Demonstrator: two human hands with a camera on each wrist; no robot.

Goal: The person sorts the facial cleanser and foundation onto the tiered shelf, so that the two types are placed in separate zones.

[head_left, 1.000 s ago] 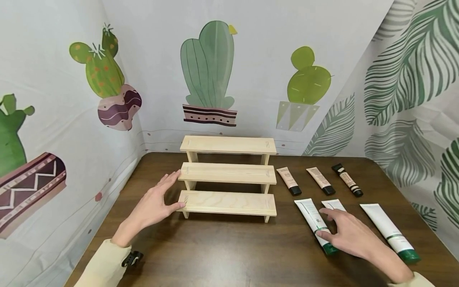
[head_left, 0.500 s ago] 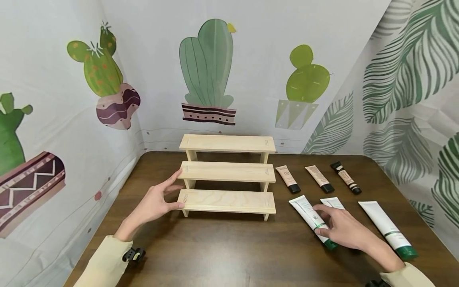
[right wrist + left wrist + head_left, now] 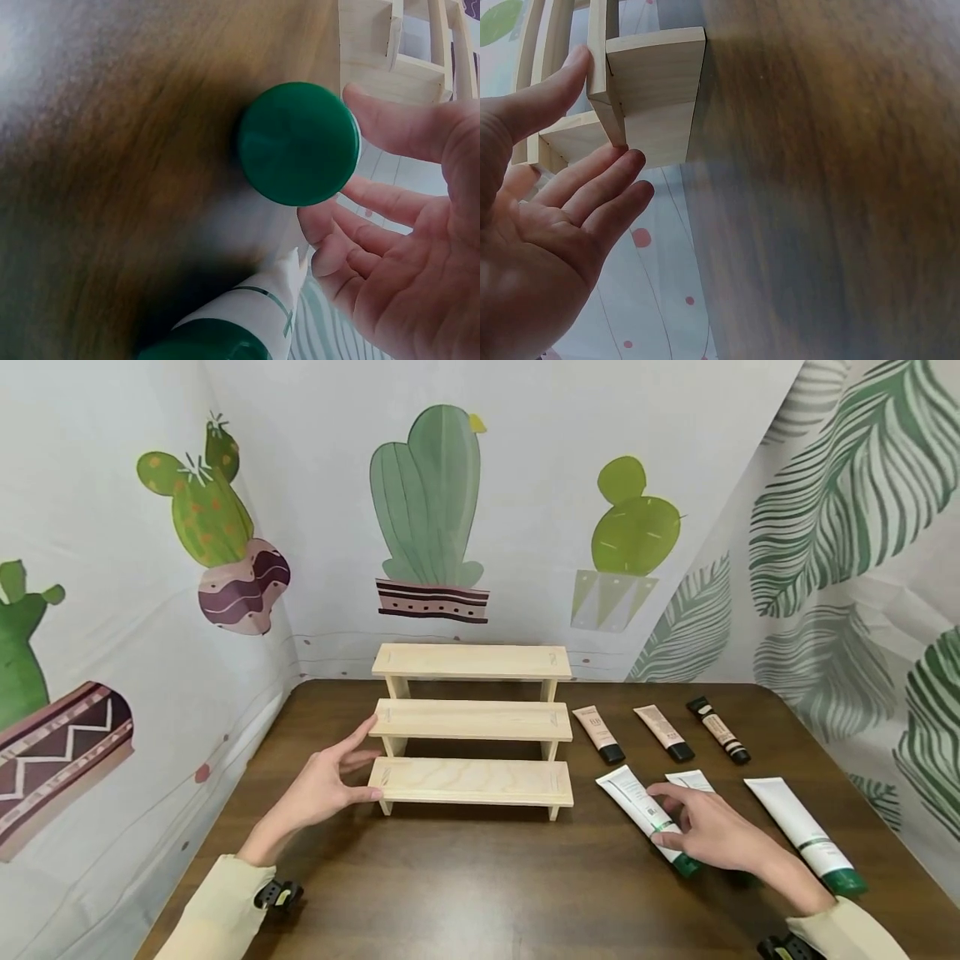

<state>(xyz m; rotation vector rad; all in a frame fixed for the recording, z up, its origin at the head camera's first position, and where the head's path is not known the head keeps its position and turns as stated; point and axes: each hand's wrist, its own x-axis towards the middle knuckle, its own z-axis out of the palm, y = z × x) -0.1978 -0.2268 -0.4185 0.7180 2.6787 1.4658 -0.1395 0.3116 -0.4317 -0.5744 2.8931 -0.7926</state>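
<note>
The left hand point(image 3: 322, 785), fingers straight and spread, touches the left end of a pale, smooth three-step wooden riser point(image 3: 472, 727) near the desk's point(image 3: 465, 893) back edge. Toward the right edge, the right hand point(image 3: 712, 835) rests relaxed on a glossy white tube point(image 3: 645, 814) with a round green cap, gripping nothing.
</note>
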